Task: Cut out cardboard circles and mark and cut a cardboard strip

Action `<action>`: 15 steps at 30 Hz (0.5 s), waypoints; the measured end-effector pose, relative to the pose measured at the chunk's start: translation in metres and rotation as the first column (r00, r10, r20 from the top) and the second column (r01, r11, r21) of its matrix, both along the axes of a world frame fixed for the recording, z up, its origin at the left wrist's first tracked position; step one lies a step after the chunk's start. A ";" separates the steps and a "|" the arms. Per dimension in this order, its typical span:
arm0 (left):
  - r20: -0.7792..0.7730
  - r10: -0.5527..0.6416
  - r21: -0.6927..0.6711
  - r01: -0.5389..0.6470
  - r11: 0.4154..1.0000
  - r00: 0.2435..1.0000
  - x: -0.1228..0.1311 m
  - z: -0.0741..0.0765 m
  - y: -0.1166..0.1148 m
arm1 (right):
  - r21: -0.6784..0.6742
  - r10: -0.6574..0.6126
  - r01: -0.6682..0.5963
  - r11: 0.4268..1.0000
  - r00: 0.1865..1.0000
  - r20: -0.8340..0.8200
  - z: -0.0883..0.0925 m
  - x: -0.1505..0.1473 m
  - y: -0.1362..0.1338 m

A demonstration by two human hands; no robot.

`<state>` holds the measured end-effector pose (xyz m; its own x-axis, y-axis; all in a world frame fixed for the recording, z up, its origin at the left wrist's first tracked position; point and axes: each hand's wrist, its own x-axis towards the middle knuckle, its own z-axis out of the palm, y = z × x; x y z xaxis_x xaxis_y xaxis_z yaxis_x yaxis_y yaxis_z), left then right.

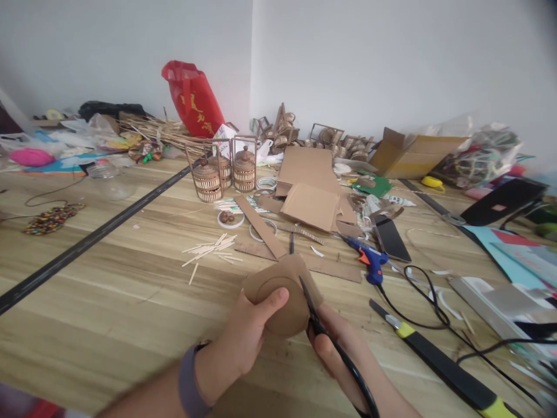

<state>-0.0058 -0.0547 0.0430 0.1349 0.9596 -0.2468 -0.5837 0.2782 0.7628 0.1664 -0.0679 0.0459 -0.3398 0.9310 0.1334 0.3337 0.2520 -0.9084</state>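
My left hand (248, 337) grips a rounded piece of brown cardboard (278, 293), thumb pressed on its near face, just above the wooden table (130, 302). My right hand (339, 348) is closed round the black handles of a pair of scissors (324, 331). The scissor blades bite into the cardboard's right edge. A loose flap of cardboard sticks up behind the blades.
A blue glue gun (369, 258) with a black cord lies to the right. A black and yellow cutter (439, 363) is near the front right. Wooden sticks (211, 249), cardboard sheets (311, 191), small woven baskets (226, 171) and a red bag (194, 98) lie farther back.
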 end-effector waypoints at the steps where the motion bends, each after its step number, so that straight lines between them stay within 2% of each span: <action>1: -0.008 -0.003 0.008 0.003 1.000 1.000 0.000 -0.001 0.000 | -0.024 0.003 -0.003 1.000 1.000 0.000 -0.002 0.001 0.000; 4: -0.035 -0.005 0.012 0.006 1.000 0.999 -0.002 -0.003 0.002 | -0.086 0.020 -0.021 0.996 1.000 -0.016 -0.006 0.003 -0.001; 10: -0.047 -0.016 0.017 0.016 1.000 0.999 -0.002 -0.004 0.002 | -0.115 0.024 -0.025 0.993 1.000 -0.006 -0.007 0.003 -0.002; 15: -0.054 -0.028 0.041 0.030 0.999 0.998 -0.003 -0.005 0.002 | -0.066 0.019 -0.018 0.998 1.000 0.024 -0.007 0.004 -0.001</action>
<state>-0.0085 -0.0530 0.0382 0.1504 0.9651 -0.2144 -0.5341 0.2618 0.8039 0.1705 -0.0686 0.0390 -0.3595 0.9310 0.0638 0.3521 0.1986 -0.9146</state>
